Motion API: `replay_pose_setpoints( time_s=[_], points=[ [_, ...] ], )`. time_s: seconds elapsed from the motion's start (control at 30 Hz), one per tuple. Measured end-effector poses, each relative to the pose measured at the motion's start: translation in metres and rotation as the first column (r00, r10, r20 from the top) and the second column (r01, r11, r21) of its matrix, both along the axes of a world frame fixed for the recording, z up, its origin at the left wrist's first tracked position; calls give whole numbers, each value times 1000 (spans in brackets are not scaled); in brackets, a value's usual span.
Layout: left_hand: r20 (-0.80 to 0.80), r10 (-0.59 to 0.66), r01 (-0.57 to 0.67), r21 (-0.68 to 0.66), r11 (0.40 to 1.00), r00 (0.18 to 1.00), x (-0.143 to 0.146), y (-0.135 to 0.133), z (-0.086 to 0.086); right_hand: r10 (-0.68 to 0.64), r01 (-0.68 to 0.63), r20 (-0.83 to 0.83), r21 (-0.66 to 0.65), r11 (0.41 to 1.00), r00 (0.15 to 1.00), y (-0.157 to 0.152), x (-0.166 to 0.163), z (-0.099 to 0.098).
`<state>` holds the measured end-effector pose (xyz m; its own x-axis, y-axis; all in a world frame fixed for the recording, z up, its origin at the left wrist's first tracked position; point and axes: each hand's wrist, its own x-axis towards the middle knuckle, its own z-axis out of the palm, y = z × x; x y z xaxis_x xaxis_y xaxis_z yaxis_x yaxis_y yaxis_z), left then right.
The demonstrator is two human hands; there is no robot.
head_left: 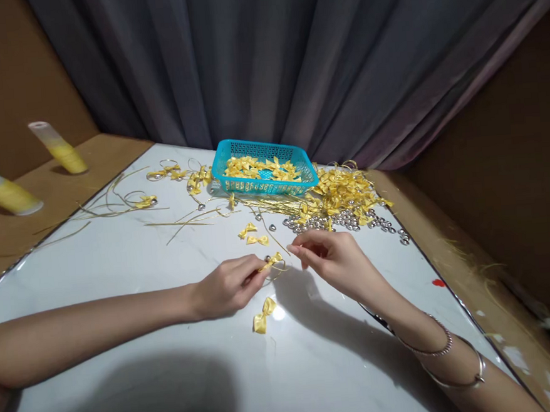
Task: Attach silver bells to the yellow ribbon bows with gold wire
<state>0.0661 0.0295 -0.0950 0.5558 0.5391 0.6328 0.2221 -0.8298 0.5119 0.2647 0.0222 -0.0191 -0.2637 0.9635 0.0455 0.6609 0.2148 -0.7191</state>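
Note:
My left hand pinches a small yellow satin bow with a silver bead at its side and a thin gold strand looped beneath it. Just to the right, my right hand has thumb and forefinger pressed together at the end of a thin gold strand, which slants up and left over the table. Two loose bows, one upper and one lower, lie beyond my hands. Nearer to me is a larger yellow bow.
A blue plastic basket holding yellow bows stands at the back. Right of it are a heap of bows and scattered silver beads. Gold strands lie in front. Two yellow-and-white rolls stand at left, before a grey curtain.

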Motion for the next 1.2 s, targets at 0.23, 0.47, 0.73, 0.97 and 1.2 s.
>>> replay_pose_setpoints(
  time_s=[0.23, 0.47, 0.73, 0.97, 1.2],
  points=[
    [65, 15, -14, -13, 1000, 998, 0, 0, -2, 50, -48, 50, -53, 997, 997, -2, -5, -3],
    [69, 31, -28, -41, 999, 997, 0, 1, -3, -3, 4, 83, -8, 1000, 997, -8, -9, -11],
    [60, 30, -29, -32, 999, 998, 0, 1, -1, 51, -46, 40, -121, 992, 998, -8, -17, -14],
    [44, 20, -19, -36, 999, 999, -1, 1, -2, 222, -200, 174, -133, 971, 959, -9, -13, -7],
    [46, 28, -26, -40, 999, 999, -1, 2, -2, 273, -245, 226, -144, 959, 935, -13, -11, -2]
  ],
)
